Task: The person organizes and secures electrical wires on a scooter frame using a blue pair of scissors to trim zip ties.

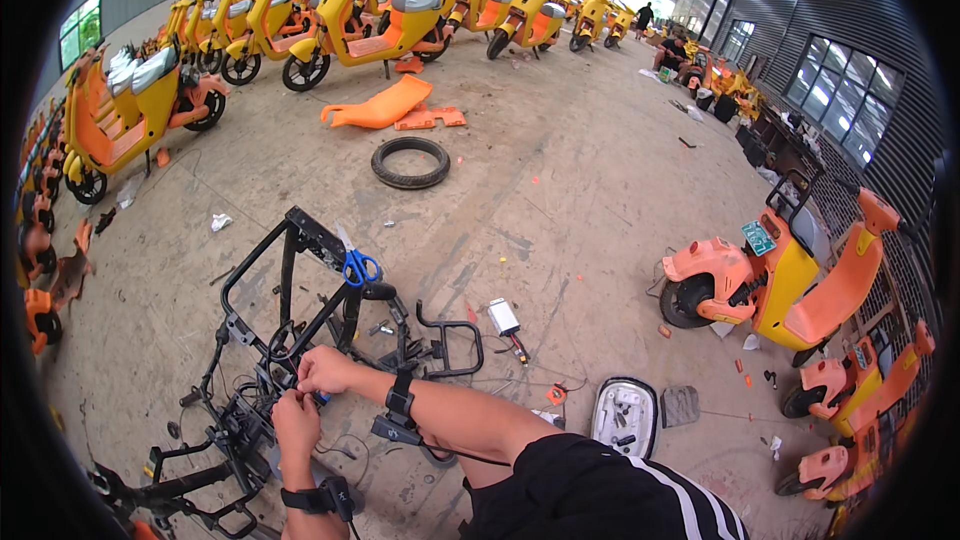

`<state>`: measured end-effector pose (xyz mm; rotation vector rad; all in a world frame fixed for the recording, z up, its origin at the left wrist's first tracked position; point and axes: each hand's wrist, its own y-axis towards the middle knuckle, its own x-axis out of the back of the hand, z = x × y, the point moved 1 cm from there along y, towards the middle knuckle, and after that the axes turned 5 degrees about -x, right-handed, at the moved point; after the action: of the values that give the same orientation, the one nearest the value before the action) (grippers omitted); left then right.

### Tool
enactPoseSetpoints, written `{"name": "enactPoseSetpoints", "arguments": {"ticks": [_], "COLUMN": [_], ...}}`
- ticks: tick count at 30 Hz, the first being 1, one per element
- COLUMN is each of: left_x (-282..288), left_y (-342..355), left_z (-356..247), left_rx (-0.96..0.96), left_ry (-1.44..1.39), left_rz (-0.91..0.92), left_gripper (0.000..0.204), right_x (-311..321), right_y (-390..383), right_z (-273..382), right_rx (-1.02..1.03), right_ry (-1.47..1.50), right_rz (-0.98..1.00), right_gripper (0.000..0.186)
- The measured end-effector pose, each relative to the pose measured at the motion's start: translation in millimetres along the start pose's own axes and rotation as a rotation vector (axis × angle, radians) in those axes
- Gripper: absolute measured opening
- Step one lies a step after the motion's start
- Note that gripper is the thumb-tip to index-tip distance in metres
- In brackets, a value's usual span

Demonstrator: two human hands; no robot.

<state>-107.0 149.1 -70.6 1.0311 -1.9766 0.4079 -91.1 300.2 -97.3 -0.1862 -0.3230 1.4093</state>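
A bare black scooter frame (pixel 305 235) with tangled cables (pixel 250 395) lies at the lower left. My right hand (pixel 322 372) reaches in from the lower right, fingers pinched at the cables inside the frame. Just below it my left hand (pixel 297 420) has its fingertips closed close to the right's; what they grip is too small to make out. Blue-handled scissors (pixel 360 268) rest on the frame's top, blades on a metal plate. A silver boxed part with leads (pixel 503 316) lies on the floor to the right.
Yellow-orange scooters (pixel 380 25) line the back, left and right (pixel 820 310). On the floor are a tyre (pixel 410 140), an orange plastic panel (pixel 380 100), a grey-white shell with small parts (pixel 622 402) and scraps. Two people (pixel 672 52) are in the distance at the back right.
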Motion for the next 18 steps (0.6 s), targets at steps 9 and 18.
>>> {"name": "enactPoseSetpoints", "arguments": {"ticks": [9,18], "left_x": [-1.3,2.4], "left_y": [4.3,10.3], "left_z": [-3.0,6.4], "left_rx": [0.181,-0.012], "left_ry": [-0.506,-0.159], "left_rz": [0.017,-0.073], "left_gripper": [0.008,0.017], "right_x": [3.7,1.5], "right_y": [-8.1,-13.8], "right_z": [4.9,12.0], "right_rx": [-0.041,0.321], "right_ry": [0.076,-0.398], "right_rz": [0.016,-0.174], "right_gripper": [0.022,0.017]}}
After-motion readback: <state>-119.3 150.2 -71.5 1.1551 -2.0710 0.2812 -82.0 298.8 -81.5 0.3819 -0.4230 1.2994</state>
